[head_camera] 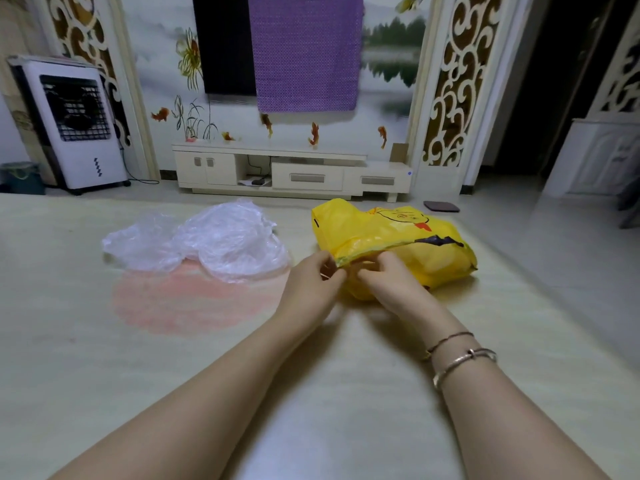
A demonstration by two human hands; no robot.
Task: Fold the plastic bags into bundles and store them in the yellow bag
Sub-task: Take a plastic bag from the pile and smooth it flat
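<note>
While you had both hands out in front of you, your left hand (320, 271) was pinching the near edge of the yellow bag (391, 244), and your right hand (384, 275) had its fingers curled into that same edge, just beside the left. That bag sat bulging on the pale mat (173, 341). Off to the left of your left hand, the crumpled clear plastic bags (204, 240) lay loose, well apart from your fingers.

text: none legible | yellow bag (391, 237): cartoon print only, no readable words
</note>
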